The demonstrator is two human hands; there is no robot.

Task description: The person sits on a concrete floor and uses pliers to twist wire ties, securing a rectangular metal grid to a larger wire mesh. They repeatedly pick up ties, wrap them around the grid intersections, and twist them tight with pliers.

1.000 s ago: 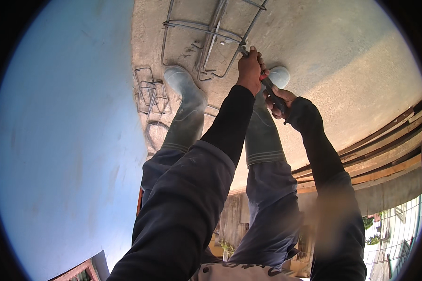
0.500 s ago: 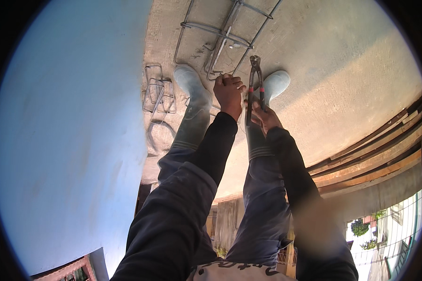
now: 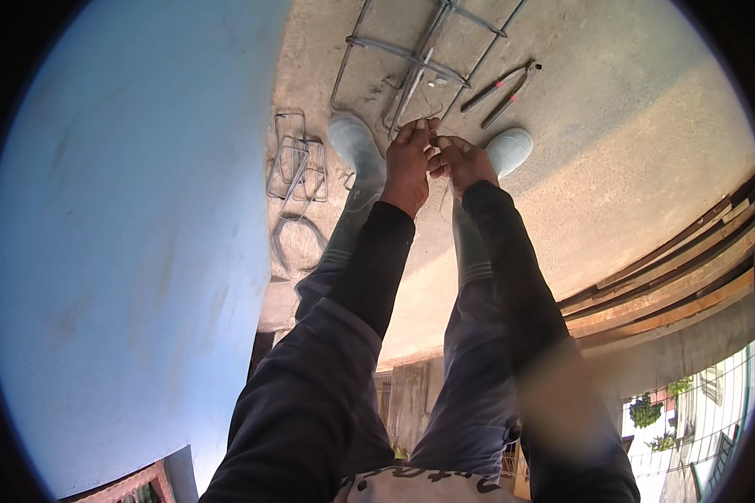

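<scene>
Between my boots, at the near end of a steel rebar cage (image 3: 386, 53), my two hands are almost touching. My left hand (image 3: 407, 172) is closed, its thumb and fingers pinched around thin tie wire (image 3: 443, 199), a strand of which hangs below the hands. Against it, my right hand (image 3: 471, 161) pinches at the same wire; the exact grip is partly hidden by the fingers. A pair of pincers (image 3: 505, 103) with dark handles and red bands lies on the concrete beyond the right boot, its handles spread.
Bent rebar stirrups (image 3: 325, 172) and a wire coil (image 3: 278, 243) lie left of my left boot (image 3: 354, 142). My right boot (image 3: 512, 152) stands beside my right hand. A blue wall (image 3: 126, 210) rises at left; stacked planks (image 3: 671, 293) line the right side.
My right hand has put the pincers down on the floor at the right and moved up beside my left hand. The left hand stays near the cage end.
</scene>
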